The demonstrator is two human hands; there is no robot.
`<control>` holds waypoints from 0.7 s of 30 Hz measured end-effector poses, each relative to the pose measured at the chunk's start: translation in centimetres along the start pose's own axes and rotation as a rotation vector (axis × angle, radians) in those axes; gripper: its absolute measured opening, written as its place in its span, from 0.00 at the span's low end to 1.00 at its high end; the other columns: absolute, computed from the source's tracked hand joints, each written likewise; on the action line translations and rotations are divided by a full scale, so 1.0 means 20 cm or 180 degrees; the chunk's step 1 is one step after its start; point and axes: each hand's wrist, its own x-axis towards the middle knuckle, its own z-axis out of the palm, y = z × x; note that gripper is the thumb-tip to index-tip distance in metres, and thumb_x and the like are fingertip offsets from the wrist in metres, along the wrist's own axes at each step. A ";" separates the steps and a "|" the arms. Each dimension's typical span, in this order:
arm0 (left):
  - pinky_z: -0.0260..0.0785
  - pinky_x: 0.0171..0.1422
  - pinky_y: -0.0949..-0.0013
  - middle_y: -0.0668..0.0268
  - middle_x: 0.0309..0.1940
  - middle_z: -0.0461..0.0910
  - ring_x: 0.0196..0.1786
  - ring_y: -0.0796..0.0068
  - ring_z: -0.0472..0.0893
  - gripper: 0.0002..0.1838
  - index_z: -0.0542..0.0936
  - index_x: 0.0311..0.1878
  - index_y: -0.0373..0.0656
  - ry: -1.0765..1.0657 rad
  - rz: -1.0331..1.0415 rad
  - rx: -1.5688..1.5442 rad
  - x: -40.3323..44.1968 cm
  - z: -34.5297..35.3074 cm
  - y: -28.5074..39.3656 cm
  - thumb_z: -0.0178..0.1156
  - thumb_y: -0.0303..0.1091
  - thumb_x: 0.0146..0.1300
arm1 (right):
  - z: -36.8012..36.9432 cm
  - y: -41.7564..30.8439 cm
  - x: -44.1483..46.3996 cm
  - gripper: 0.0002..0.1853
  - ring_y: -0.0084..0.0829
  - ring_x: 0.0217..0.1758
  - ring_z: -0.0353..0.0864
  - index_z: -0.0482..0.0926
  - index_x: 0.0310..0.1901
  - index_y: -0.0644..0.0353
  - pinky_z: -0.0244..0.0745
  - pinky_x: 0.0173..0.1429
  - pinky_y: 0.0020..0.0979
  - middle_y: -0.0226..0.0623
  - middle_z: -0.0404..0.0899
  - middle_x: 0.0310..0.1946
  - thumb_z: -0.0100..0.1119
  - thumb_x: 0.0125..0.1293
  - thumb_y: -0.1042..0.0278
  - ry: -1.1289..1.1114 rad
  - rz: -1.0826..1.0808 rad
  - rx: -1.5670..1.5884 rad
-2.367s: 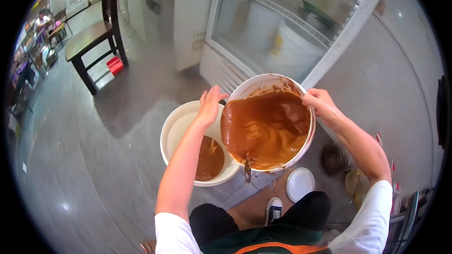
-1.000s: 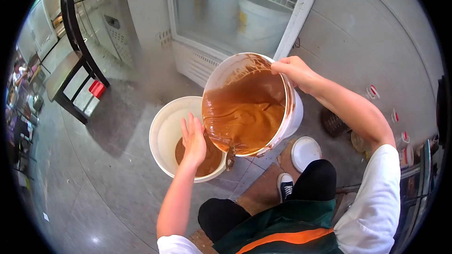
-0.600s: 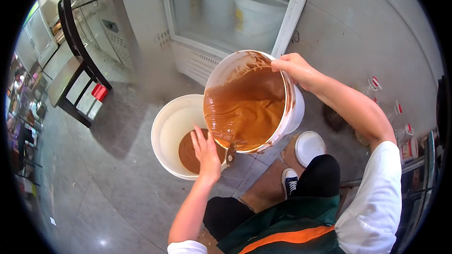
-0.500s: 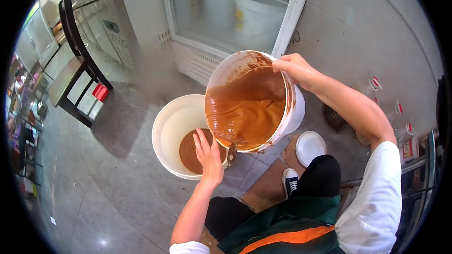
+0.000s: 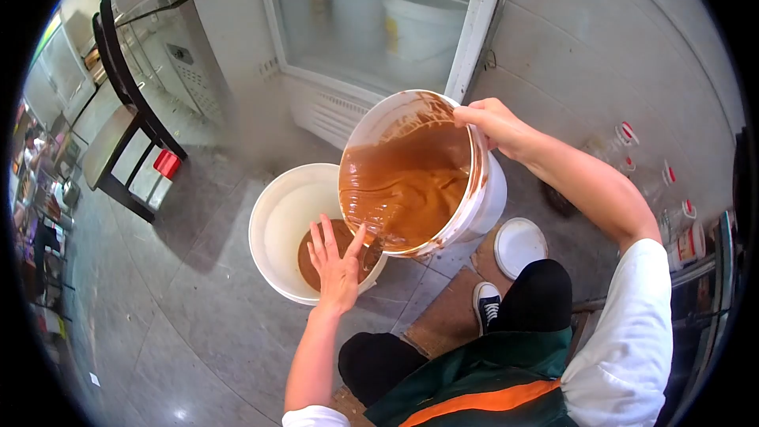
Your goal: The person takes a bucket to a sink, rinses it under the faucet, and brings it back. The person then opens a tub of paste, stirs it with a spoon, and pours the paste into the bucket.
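A white bucket (image 5: 484, 202) of thick brown paste (image 5: 411, 182) is tilted toward the left, its lower lip over a second bucket. My right hand (image 5: 494, 125) grips its rim at the upper right. That second, cream-white bucket (image 5: 273, 217) stands on the floor and has a smaller pool of brown paste (image 5: 315, 257) at its bottom. My left hand (image 5: 336, 269) is spread over the right side of the lower bucket, its thumb close to the tilted bucket's lip; whether they touch is unclear. A paste-smeared piece (image 5: 373, 255) hangs at that lip.
A round white lid (image 5: 521, 247) lies on cardboard (image 5: 449, 312) near my shoe. Ahead is a glass-door fridge (image 5: 371, 32) with buckets inside. A dark chair (image 5: 115, 146) stands at the left. Red-lidded jars (image 5: 672, 217) line the right wall. A person (image 5: 33, 149) is far left.
The tilted bucket has shifted left in view since the earliest frame. My left hand has moved lower and its fingers are now spread wider. My right hand keeps its grip on the rim.
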 end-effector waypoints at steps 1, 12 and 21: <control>0.22 0.65 0.48 0.58 0.66 0.31 0.67 0.53 0.30 0.31 0.65 0.58 0.63 -0.0055 0.0047 -0.0051 -0.01 0.00 -0.02 0.20 0.61 0.60 | -0.01 0.00 0.00 0.15 0.21 0.23 0.66 0.71 0.25 0.61 0.63 0.27 0.25 0.30 0.67 0.20 0.55 0.44 0.56 -0.0006 0.0008 0.0009; 0.23 0.67 0.54 0.60 0.67 0.33 0.68 0.58 0.31 0.33 0.67 0.57 0.50 0.0631 -0.0760 -0.0878 0.03 -0.04 -0.15 0.22 0.58 0.62 | 0.00 -0.02 0.02 0.14 0.22 0.20 0.65 0.72 0.20 0.60 0.57 0.21 0.23 0.32 0.68 0.17 0.57 0.40 0.57 0.0098 -0.0004 -0.0234; 0.28 0.68 0.63 0.58 0.66 0.35 0.69 0.68 0.34 0.43 0.76 0.44 0.38 -0.0074 -0.1871 -0.2155 0.27 -0.07 -0.05 0.20 0.65 0.58 | -0.01 -0.04 0.02 0.12 0.22 0.21 0.67 0.70 0.23 0.60 0.63 0.24 0.24 0.31 0.67 0.19 0.55 0.43 0.59 -0.0030 0.0087 -0.0122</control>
